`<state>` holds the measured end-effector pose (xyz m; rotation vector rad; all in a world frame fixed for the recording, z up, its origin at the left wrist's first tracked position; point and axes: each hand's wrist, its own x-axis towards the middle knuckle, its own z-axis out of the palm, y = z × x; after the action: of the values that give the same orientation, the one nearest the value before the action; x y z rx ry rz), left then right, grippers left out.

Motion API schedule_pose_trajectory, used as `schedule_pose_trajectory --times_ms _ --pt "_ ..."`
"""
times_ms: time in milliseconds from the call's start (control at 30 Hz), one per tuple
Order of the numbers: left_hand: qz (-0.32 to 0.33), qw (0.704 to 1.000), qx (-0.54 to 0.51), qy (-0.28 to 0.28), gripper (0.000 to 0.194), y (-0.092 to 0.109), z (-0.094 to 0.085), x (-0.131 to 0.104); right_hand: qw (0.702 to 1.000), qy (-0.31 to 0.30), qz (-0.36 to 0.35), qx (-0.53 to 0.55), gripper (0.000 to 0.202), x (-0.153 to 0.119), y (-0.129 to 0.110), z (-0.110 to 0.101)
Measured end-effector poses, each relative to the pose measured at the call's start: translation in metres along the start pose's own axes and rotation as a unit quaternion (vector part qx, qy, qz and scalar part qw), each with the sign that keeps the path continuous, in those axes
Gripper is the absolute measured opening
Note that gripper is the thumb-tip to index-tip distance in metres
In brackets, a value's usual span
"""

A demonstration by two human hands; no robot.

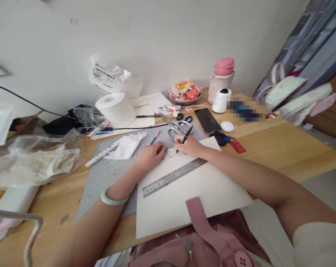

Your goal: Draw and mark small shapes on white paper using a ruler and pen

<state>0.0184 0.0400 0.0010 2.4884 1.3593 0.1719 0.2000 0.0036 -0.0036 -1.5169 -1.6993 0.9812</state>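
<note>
My right hand (188,147) grips a black pen (188,132), its tip down on a large white sheet of paper (184,202). Small black line drawings (172,152) show on the paper beside the tip. At the sheet's upper left edge rests my left hand (151,155), fingers curled; a small dark thing shows at its fingertips, too little to name. A steel ruler (170,178) lies slantwise across the paper below both hands. Just beyond the right hand are metal scissors (177,128). A thin paintbrush (155,138) lies past the left hand.
Left of the paper, a grey mat (101,193) bears crumpled tissue (128,146) and a white marker (102,152). Behind stand a tissue roll (115,111), a bowl of colourful pieces (186,97), a thread cone (220,102) and a pink-lidded bottle (222,79). A phone (207,120) and keys (220,138) lie right.
</note>
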Motion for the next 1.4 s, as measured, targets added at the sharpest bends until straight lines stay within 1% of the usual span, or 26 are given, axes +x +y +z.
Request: schedule_pose_trajectory --times_ms 233,300,467,667,833,1000,1267,1400 --pt "0.002 1.000 -0.004 0.003 0.021 -0.0015 0.0010 0.0003 1.000 0.006 -0.003 -0.012 0.013 0.0003 -0.0006 0.0003" --pt "0.005 1.000 -0.003 0.004 0.021 -0.0013 0.0008 0.0002 1.000 0.003 0.004 -0.003 0.013 0.0009 -0.0005 0.0000" --pt "0.009 1.000 0.001 0.003 0.022 -0.0013 0.0010 0.0001 0.999 0.016 0.018 0.025 0.014 0.0012 -0.0005 0.0004" --pt "0.004 1.000 0.004 -0.001 0.022 -0.0008 0.0003 0.0000 1.000 0.017 0.008 0.017 0.014 0.0000 -0.0018 0.0004" --pt "0.005 1.000 0.007 -0.002 0.022 -0.0002 -0.0001 -0.0002 1.000 0.013 0.014 0.013 0.015 0.0001 -0.0019 0.0007" --pt "0.010 1.000 0.006 0.002 0.022 -0.0005 0.0002 -0.0003 0.999 0.035 -0.004 -0.007 0.020 0.0012 -0.0003 0.0032" --pt "0.015 1.000 -0.001 0.002 0.022 -0.0013 0.0010 0.0000 0.998 0.054 0.006 -0.008 0.019 0.0007 -0.0009 0.0034" --pt "0.014 1.000 -0.002 0.002 0.022 -0.0020 0.0016 0.0004 0.999 0.041 0.009 0.005 0.016 0.0004 -0.0009 0.0032"
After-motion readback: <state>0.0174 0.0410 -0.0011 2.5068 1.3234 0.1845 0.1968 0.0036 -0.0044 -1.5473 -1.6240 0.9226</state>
